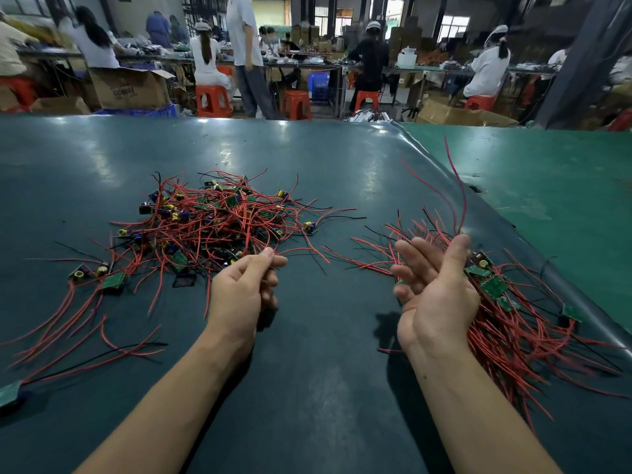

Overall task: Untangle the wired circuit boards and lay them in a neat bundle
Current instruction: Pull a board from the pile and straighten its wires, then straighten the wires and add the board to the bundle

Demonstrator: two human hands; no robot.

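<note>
Your left hand (pixel 244 285) pinches a thin red wire (pixel 301 249); your right hand (pixel 434 285), fingers loose, steadies the sorted red-wired bundle (pixel 506 323); yanking could drag the tangled heap of green boards (pixel 208 220).

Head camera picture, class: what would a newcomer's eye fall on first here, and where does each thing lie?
First, the tangled heap of red-wired circuit boards on the dark mat, ahead of the left hand, which pinches a wire at the heap's near edge. Next, the straighter bundle at the right, with the open right hand against it. Behind the table, workers sit on orange stools.
</note>
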